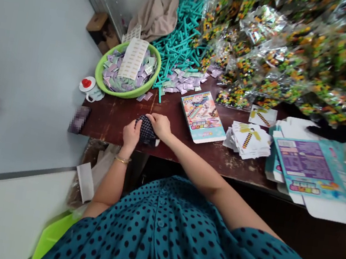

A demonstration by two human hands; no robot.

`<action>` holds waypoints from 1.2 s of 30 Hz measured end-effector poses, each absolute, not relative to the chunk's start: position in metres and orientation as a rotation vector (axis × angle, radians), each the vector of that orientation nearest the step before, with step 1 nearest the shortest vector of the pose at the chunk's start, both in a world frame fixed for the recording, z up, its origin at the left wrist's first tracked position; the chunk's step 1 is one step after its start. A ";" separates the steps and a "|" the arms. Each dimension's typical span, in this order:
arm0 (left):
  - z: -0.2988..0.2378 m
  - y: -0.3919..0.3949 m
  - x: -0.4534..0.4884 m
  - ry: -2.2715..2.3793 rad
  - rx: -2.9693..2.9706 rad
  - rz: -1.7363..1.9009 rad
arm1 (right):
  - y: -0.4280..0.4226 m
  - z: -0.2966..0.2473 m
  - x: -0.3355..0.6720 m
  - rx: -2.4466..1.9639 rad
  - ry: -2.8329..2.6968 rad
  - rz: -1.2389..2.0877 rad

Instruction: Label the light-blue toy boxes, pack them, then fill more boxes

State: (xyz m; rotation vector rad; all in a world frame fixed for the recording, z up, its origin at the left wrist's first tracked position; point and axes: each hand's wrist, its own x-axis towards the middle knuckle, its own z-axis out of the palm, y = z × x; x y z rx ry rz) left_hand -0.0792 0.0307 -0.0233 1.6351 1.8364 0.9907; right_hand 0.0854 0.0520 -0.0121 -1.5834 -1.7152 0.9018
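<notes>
At the front edge of the table, both hands grip a bunched dark checked cloth [146, 132]; its exact kind I cannot make out. My left hand [131, 134] pinches the cloth's left side, a bracelet round the wrist. From the upper right, my right hand [159, 125] grasps the top of it, fingers closed. A small white bit shows at the cloth's lower right. To the right of the hands lies a printed box [203, 116], apart from them. Behind them stands a green basin [126, 95] of small purple and green packets, with a white label sheet [134, 58] on top.
Teal sticks [184, 35] are heaped behind the basin, beside a beige cloth [156, 15]. Bags of coloured pieces [267, 74] pile up at the back right. Printed cards [250, 139] and flattened boxes [312, 164] lie at right. A lidded cup [90, 89] stands at the left edge.
</notes>
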 end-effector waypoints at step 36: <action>0.035 0.025 0.040 0.986 2.365 1.108 | -0.044 0.031 0.276 -1.506 -1.837 -0.009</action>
